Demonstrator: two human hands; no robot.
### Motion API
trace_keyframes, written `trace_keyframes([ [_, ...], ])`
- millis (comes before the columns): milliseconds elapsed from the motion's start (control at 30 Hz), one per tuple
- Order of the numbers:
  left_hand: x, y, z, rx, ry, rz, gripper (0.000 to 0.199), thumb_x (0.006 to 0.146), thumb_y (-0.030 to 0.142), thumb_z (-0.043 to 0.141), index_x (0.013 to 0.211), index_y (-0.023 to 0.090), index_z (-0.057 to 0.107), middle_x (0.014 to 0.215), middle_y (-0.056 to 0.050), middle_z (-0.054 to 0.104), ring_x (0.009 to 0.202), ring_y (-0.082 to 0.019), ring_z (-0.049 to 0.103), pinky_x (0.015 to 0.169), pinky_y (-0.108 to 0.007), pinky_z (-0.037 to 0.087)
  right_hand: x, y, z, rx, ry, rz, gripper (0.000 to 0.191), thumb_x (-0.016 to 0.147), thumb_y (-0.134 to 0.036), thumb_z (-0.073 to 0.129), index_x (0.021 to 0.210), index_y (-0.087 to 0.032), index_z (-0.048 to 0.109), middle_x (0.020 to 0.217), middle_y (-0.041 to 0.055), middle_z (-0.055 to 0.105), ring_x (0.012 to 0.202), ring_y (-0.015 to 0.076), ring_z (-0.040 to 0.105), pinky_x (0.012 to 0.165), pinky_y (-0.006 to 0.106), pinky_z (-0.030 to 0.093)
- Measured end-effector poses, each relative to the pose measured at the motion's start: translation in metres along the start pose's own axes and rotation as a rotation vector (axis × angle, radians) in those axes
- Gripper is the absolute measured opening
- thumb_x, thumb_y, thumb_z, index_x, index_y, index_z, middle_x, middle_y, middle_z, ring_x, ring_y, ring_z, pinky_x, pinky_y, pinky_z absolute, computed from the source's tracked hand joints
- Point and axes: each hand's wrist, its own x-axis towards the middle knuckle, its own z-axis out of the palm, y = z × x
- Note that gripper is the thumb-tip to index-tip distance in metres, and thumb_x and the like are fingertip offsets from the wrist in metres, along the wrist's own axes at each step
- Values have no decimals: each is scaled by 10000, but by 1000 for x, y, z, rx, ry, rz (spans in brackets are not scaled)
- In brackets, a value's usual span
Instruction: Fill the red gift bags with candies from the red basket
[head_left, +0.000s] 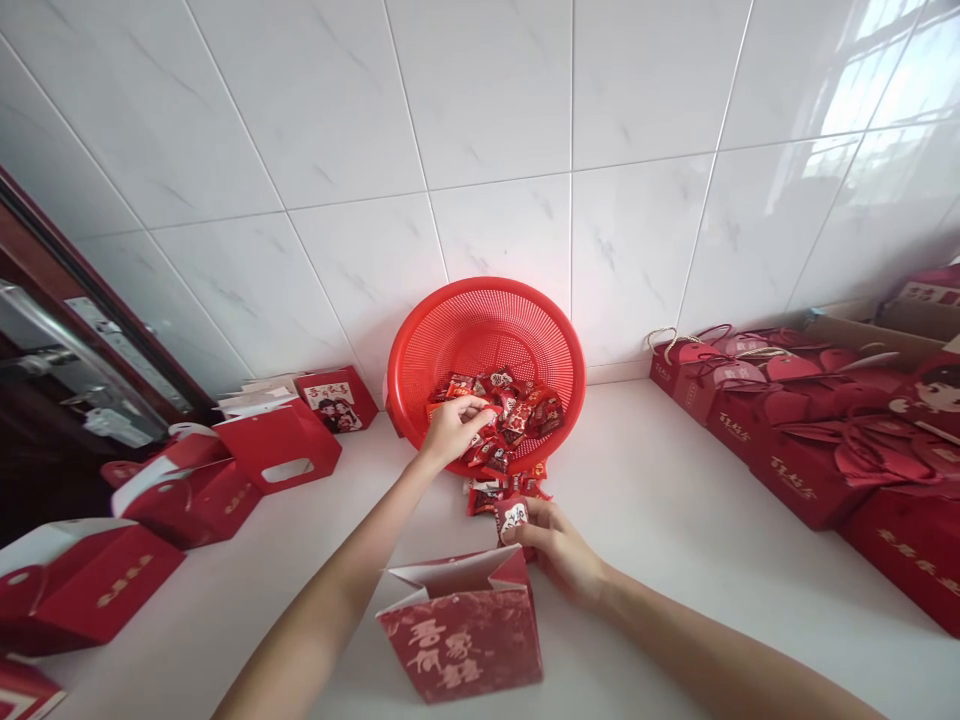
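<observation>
A red perforated basket (486, 290) leans tilted against the tiled wall, its opening facing me, with many red wrapped sweets (517, 412) in its lower part. My left hand (453, 430) reaches over the basket's front rim, fingers pinched on a red wrapped sweet. In my right hand (562, 545) is a red packet with a white label (514, 516), held just in front of the basket. Several sweets lie on the counter below the rim. Nearest to me stands an open red paper box (465, 645) with gold lettering, between my forearms.
Several red gift boxes (112, 580), some open, stand at the left beside a dark door frame with a metal handle (45, 320). Rows of closed red boxes with bows (795, 480) fill the right side of the white counter (660, 480).
</observation>
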Motion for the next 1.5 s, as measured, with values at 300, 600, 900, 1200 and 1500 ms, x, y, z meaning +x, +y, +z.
trace_keyframes([
  [300,-1,-8,-20,293,1,40,190,787,335,609,750,233,765,852,-38,792,747,-230,717,791,-336,567,1,0,1,-9,0,-4,273,606,-288,808,730,-171,596,652,-29,567,583,105,484,574,245,338],
  [600,11,-5,-29,396,58,87,238,861,270,552,878,206,780,1002,-77,795,952,-275,734,906,-387,576,2,1,0,-11,6,2,261,601,-278,797,743,-164,610,648,-27,578,577,104,493,574,245,353],
  [900,32,-3,-25,523,-31,169,242,832,192,574,953,206,783,1139,-88,754,1073,-273,701,1022,-410,537,2,1,0,-12,7,0,254,609,-270,793,747,-167,606,647,-29,579,578,105,497,576,247,355],
  [1200,52,-2,-14,666,-228,175,315,744,180,663,1033,208,787,1158,-128,759,1173,-362,650,1019,-449,515,2,0,0,-29,8,2,237,600,-265,765,762,-160,627,650,-25,600,581,108,518,578,247,368],
  [1500,56,-2,-6,569,-230,75,431,623,153,757,1048,228,765,1125,-116,775,1198,-402,641,1065,-512,466,3,0,1,-38,-15,-15,233,605,-277,767,727,-165,603,637,-27,591,575,104,511,577,247,373],
])
